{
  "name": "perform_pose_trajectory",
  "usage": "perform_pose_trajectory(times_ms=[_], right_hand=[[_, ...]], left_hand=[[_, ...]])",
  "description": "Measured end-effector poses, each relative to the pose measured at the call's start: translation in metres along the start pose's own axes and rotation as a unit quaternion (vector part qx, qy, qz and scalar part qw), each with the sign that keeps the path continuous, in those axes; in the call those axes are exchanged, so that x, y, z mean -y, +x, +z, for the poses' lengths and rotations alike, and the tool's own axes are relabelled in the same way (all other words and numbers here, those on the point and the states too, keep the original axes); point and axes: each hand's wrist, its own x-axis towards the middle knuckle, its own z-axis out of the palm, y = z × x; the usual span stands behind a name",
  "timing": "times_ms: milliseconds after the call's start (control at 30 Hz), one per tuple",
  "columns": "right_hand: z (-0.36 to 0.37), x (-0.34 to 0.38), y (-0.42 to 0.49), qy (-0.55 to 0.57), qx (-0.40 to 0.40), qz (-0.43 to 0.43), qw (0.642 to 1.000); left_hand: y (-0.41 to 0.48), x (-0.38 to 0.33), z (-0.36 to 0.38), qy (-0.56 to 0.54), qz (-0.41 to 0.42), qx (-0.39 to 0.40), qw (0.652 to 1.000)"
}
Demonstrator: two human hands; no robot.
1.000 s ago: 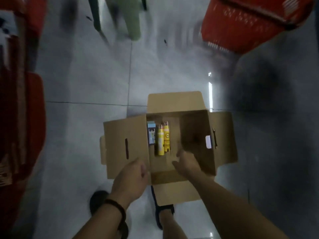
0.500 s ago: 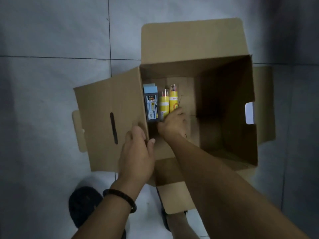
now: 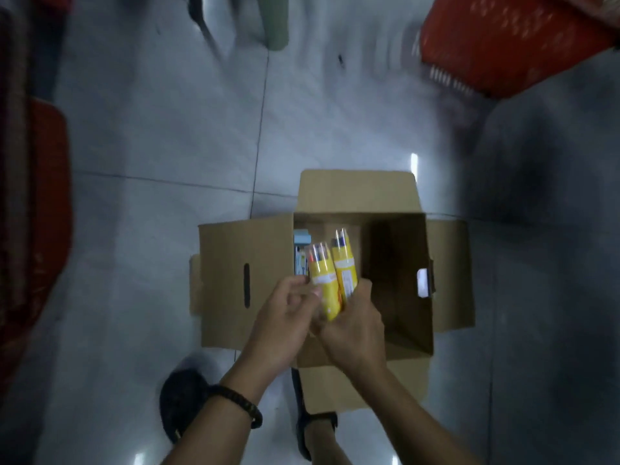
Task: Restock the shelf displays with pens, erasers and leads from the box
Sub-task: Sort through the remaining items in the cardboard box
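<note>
Head view: you look down at an open cardboard box (image 3: 246, 250) on a pale tiled floor (image 3: 161, 135), with both hands over its near left corner.
Writing: both tubes carry a white label panel with dark print, but blur makes it unreadable to you; the same goes for the blue pack.
Left yellow tube (image 3: 322, 280): clear cap, orange tips showing inside, raised above the box and leaning away from you.
Right yellow tube (image 3: 345, 263): just beside the first, touching it low down, dark tips under its cap.
Blue pack (image 3: 301, 251): lying inside the box against the left wall, partly hidden behind the left tube.
Surroundings: a red basket (image 3: 503, 45) far right, a red shape (image 3: 40, 203) at the left edge, a green leg (image 3: 273, 21) at the top, your sandals (image 3: 181, 397) below.
Left hand (image 3: 285, 325): fingers curled round the left yellow tube, thumb on its face; a dark bracelet (image 3: 240, 402) on the wrist.
Right hand (image 3: 354, 330): fingers wrapped round the base of the right yellow tube.
</note>
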Motion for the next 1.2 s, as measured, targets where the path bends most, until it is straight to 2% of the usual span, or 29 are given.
perform_pose_trajectory(times_ms=[67,233,333,433,533,767,867,1000,1100,1200], right_hand=[[-0.035,0.04,-0.039,-0.01,0.022,-0.04,0.999],[-0.119,0.155,-0.144,-0.084,0.089,-0.143,0.982],[-0.157,0.216,-0.208,-0.019,0.152,-0.255,0.955],[-0.191,0.277,-0.278,0.042,0.248,-0.296,0.922],[-0.207,0.334,-0.347,0.032,0.284,-0.352,0.891],[-0.183,0.437,-0.514,0.035,0.334,-0.447,0.829],[-0.157,0.467,-0.586,0.033,0.345,-0.48,0.806],[-0.118,0.5,-0.677,0.02,0.375,-0.538,0.755],[-0.096,0.524,-0.738,0.005,0.39,-0.575,0.719],[-0.077,0.549,-0.785,-0.016,0.399,-0.592,0.7]], left_hand=[[-0.045,-0.035,-0.006,-0.055,0.013,-0.003,0.998],[-0.18,-0.116,-0.044,-0.112,0.068,-0.074,0.989],[-0.27,-0.165,-0.084,-0.166,0.089,-0.072,0.979],[-0.361,-0.199,-0.132,-0.195,0.112,-0.09,0.97],[-0.445,-0.221,-0.18,-0.264,0.144,-0.115,0.947],[-0.628,-0.215,-0.274,-0.306,0.251,-0.226,0.89],[-0.698,-0.193,-0.326,-0.277,0.299,-0.266,0.873],[-0.795,-0.164,-0.39,-0.256,0.356,-0.313,0.843],[-0.859,-0.147,-0.428,-0.214,0.376,-0.344,0.833],[-0.904,-0.135,-0.462,-0.14,0.394,-0.407,0.812]])
